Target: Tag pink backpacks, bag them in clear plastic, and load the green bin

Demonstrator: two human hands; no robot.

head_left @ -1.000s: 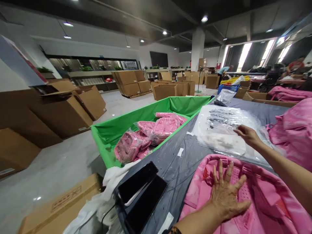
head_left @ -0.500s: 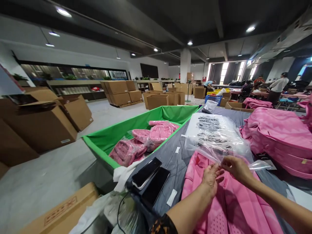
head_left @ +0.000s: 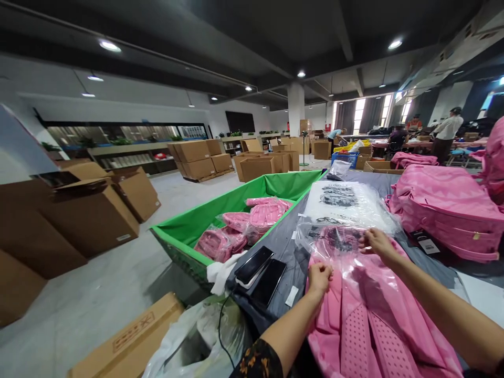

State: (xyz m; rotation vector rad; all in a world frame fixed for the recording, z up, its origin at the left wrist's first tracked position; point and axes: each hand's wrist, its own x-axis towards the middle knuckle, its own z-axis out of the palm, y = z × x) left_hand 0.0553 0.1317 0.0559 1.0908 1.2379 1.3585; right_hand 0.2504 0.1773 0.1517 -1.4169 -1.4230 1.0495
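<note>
I see the left hand closed, thumb against curled fingers, apparently pinching the near edge of a clear, thin plastic bag; the right hand looks pinched on the same film, a little farther out. Between and below them lies a soft pink fabric backpack, its perforated shoulder straps facing up. The film overlaps its far end; I can't tell whether it goes around it or only over it.

My worry is the film: slick and thin, it could slide from those fingertip pinches, or split if the hands pulled unevenly. The loose straps could also snag its lip.

Just beyond the grip sits a flat stack of white plastic bags with black print; film clinging to it could drag the top ones askew. Right of the right hand, a bulky pink backpack crowds the forearm's room.

Left of the left hand, two black smartphones lie near the grey cloth-covered table's edge; a sweeping elbow could knock them down. Farther left, a green fabric-lined bin holds pink backpacks in clear wrap.
</note>
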